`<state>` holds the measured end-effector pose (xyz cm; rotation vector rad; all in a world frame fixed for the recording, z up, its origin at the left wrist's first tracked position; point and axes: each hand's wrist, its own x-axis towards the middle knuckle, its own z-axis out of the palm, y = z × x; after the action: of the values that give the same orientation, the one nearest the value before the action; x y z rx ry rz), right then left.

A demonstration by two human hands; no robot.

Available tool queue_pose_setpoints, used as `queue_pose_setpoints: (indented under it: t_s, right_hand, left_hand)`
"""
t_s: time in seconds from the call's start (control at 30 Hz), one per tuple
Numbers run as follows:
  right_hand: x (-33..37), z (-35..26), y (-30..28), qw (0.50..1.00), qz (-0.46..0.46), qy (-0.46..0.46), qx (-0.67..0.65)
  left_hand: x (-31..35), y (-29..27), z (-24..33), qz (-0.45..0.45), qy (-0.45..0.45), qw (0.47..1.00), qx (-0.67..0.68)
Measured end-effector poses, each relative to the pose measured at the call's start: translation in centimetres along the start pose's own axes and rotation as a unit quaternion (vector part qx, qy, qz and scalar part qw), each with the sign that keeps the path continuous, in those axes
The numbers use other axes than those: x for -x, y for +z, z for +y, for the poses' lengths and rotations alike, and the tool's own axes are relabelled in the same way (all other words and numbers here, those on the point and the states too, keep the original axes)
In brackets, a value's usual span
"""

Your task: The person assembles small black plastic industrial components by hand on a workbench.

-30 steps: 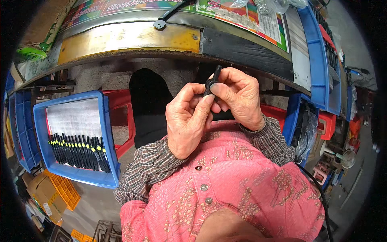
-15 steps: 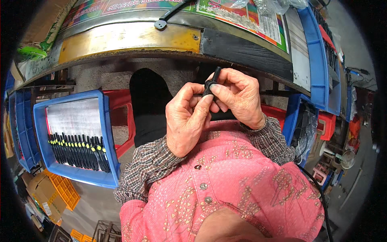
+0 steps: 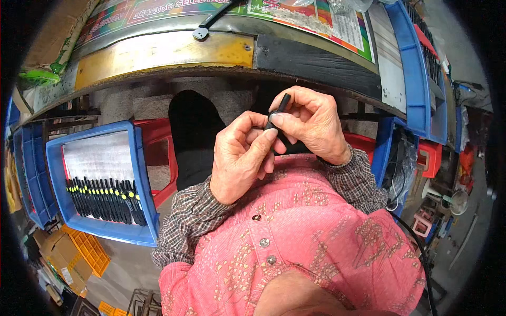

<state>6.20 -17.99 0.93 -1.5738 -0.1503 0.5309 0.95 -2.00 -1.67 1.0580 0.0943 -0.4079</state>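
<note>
Just beyond my lap, both hands meet on a slim black rod-shaped part [image 3: 284, 102]. Its upper end sticks up past my fingers; the rest is mostly covered, so its exact kind does not show. My left hand [image 3: 237, 158] pinches the lower portion between thumb and fingers. Higher up, the thumb and forefinger of my right hand [image 3: 316, 126] close round it. To the left, a blue tray [image 3: 143, 176] holds a row of several black stick-like pieces [image 3: 105, 200] with yellow-green dots, lying on a pale sheet.
The workbench edge [image 3: 163, 59] runs across just beyond my hands. On it lies a black tool with a grey rounded end [image 3: 200, 33]. Blue bins [image 3: 414, 79] stand at the right, with a clear plastic bag [image 3: 403, 174] below. A red stool [image 3: 158, 134] shows beneath me.
My right thumb has shifted slightly on the black part, and its protruding end leans a little more to the right. Both hands keep their grip.
</note>
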Motion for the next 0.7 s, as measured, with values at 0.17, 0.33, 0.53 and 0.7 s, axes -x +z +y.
queue_pose_setpoints:
  t_s: [0.17,0.33,0.53,0.7]
  right_hand:
    - [0.2,0.6,0.3,0.999,0.027,-0.009,-0.014]
    - [0.1,1.1,0.5,0.998,0.065,-0.025,-0.008]
    - [-0.1,0.8,0.8,0.996,0.080,-0.028,-0.018]
    - [-0.1,0.3,0.6,0.994,0.093,-0.030,-0.039]
  left_hand:
    - [0.0,0.2,-0.1,0.008,0.010,0.999,-0.032]
    - [-0.1,0.6,-0.8,0.125,0.182,0.922,-0.318]
    - [-0.8,0.4,-1.1,0.166,0.330,0.809,-0.456]
    - [-1.4,0.9,-1.2,0.188,0.402,0.716,-0.539]
